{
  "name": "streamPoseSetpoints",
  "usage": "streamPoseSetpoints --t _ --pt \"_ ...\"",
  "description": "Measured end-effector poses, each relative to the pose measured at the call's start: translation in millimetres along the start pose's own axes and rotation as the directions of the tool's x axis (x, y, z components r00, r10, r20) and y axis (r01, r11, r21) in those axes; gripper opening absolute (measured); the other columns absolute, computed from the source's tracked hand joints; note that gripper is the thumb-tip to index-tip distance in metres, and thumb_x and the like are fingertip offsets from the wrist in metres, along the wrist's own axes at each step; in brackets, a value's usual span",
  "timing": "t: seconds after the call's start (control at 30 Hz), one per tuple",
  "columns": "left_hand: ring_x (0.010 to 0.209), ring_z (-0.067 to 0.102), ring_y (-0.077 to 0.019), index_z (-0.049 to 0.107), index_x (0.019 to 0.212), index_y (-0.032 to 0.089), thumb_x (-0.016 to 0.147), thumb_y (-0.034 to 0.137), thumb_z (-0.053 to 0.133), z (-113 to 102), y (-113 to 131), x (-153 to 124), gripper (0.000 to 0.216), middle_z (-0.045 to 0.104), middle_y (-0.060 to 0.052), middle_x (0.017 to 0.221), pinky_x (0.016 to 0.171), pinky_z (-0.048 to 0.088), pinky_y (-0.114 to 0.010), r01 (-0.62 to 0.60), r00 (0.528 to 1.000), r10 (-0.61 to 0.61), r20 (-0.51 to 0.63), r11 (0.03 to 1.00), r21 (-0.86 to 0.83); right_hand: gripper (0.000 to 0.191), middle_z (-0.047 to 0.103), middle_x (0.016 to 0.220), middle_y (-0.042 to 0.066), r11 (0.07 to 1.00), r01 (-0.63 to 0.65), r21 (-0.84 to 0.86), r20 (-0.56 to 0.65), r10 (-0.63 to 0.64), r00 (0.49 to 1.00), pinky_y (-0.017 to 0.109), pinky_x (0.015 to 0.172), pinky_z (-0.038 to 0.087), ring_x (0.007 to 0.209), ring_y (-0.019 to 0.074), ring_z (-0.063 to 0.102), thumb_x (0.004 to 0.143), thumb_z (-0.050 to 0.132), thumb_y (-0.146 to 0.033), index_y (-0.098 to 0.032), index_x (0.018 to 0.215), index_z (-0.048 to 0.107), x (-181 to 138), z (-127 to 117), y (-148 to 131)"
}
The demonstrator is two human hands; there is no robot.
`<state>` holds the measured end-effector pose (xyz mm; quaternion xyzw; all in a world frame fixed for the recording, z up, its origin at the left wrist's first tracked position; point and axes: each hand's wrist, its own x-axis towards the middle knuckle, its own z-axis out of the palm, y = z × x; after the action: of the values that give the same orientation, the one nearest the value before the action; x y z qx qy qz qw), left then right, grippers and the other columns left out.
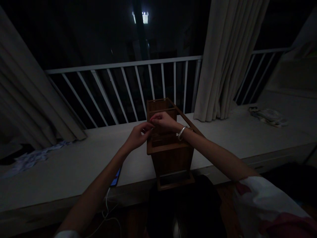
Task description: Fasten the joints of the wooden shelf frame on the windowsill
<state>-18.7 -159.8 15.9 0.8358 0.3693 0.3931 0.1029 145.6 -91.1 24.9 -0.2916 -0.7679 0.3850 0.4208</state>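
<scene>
A brown wooden frame-like piece of furniture (173, 158) rests partly on the pale window ledge and tilts towards me, with an open framed interior. Above its left side, my left hand (139, 135) is closed, thumb and fingertips pinched together. Close beside it, my right hand (163, 121) is also pinched, its fingertips meeting those of the left. Whatever is between the fingers is too small and dark to make out. A silver bracelet (182, 133) circles my right wrist.
The ledge (104, 158) runs along a white railing (123, 63) before a dark window. Beige curtains (223, 59) hang at both sides. A phone (116, 178) with a white cable (106, 201) lies by my left forearm. Crumpled fabric (269, 117) lies far right, patterned cloth (37, 158) left.
</scene>
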Motion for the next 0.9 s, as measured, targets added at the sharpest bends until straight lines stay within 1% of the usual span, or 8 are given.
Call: streamPoseSetpoints --t 0.1,0.2,0.3,0.4,0.53,0.7,0.8,0.9 --pt "0.072 0.056 -0.0133 0.06 0.085 0.016 0.078 0.028 0.047 1.0 -10.1 0.6 0.019 0.061 -0.003 0.078 0.062 0.044 -0.024 0.062 0.998 -0.062 0.008 0.998 -0.025 0.018 0.06 0.07 0.002 0.999 0.015 -0.031 -0.034 -0.016 0.999 0.02 0.06 0.04 0.063 0.0079 0.051 0.068 0.053 -0.018 -0.008 0.081 0.062 2.1 1.0 5.2" --pt "0.073 0.056 -0.0144 0.061 0.085 0.016 0.079 0.035 0.046 1.2 -20.2 -2.1 0.026 0.062 -0.004 0.078 0.064 0.044 -0.025 0.133 0.991 -0.133 0.012 0.988 -0.078 0.019 0.06 0.071 0.003 0.998 0.008 -0.058 -0.039 -0.01 0.999 0.02 0.06 0.04 0.064 0.0085 0.052 0.069 0.053 -0.019 -0.009 0.082 0.062 4.2 1.5 9.8" --pt "0.072 0.055 -0.0137 0.062 0.087 0.016 0.082 0.038 0.042 -1.4 -26.0 -7.9 0.031 0.062 -0.004 0.076 0.065 0.044 -0.025 0.16 0.987 -0.161 -0.001 0.98 -0.117 0.02 0.061 0.07 0.003 0.997 0.007 -0.08 -0.019 -0.008 1.0 0.02 0.058 0.04 0.064 0.009 0.053 0.068 0.053 -0.019 -0.009 0.083 0.063 5.1 1.6 12.2" --pt "0.077 0.054 -0.0137 0.063 0.088 0.018 0.082 0.037 0.041 -6.6 -28.0 -15.7 0.03 0.06 -0.004 0.08 0.068 0.044 -0.026 0.139 0.99 -0.142 -0.026 0.986 -0.094 0.021 0.06 0.068 0.003 0.996 0.01 -0.087 0.005 -0.01 1.0 0.02 0.056 0.04 0.063 0.0093 0.052 0.068 0.054 -0.019 -0.008 0.083 0.063 4.2 1.9 11.8" --pt "0.082 0.053 -0.0139 0.064 0.091 0.021 0.08 0.035 0.047 -14.2 -30.0 -25.2 0.025 0.056 -0.004 0.086 0.075 0.043 -0.028 0.086 0.993 -0.087 -0.086 0.996 -0.016 0.021 0.06 0.067 0.003 0.997 0.023 -0.078 0.013 -0.022 1.0 0.019 0.055 0.039 0.061 0.0086 0.052 0.069 0.053 -0.02 -0.008 0.083 0.063 2.0 3.3 9.7" --pt "0.09 0.051 -0.0147 0.065 0.09 0.023 0.078 0.032 0.05 -20.6 -30.7 -33.4 0.021 0.053 -0.003 0.091 0.084 0.039 -0.031 0.084 0.989 -0.077 -0.126 0.995 0.045 0.021 0.06 0.067 0.003 0.995 0.017 -0.094 0.007 -0.017 1.0 0.019 0.054 0.039 0.06 0.0079 0.052 0.069 0.053 -0.021 -0.008 0.083 0.063 1.8 4.9 10.6" --pt "0.088 0.051 -0.015 0.065 0.092 0.023 0.079 0.03 0.049 -23.0 -26.6 -38.7 0.022 0.055 -0.004 0.089 0.082 0.04 -0.03 0.078 0.99 -0.072 -0.118 0.996 0.044 0.022 0.06 0.067 0.003 0.994 0.039 -0.103 0.026 -0.036 0.999 0.019 0.056 0.04 0.06 0.0081 0.052 0.07 0.054 -0.022 -0.008 0.083 0.063 2.1 5.2 11.5" --pt "0.084 0.052 -0.0151 0.064 0.096 0.023 0.079 0.029 0.049 -24.6 -19.5 -45.4 0.023 0.056 -0.004 0.086 0.079 0.041 -0.03 0.075 0.989 -0.067 -0.129 0.995 0.063 0.024 0.062 0.073 0.004 0.993 0.079 -0.09 0.107 -0.069 0.992 0.021 0.06 0.042 0.064 0.0088 0.054 0.071 0.054 -0.026 -0.008 0.086 0.063 0.5 6.7 8.9"
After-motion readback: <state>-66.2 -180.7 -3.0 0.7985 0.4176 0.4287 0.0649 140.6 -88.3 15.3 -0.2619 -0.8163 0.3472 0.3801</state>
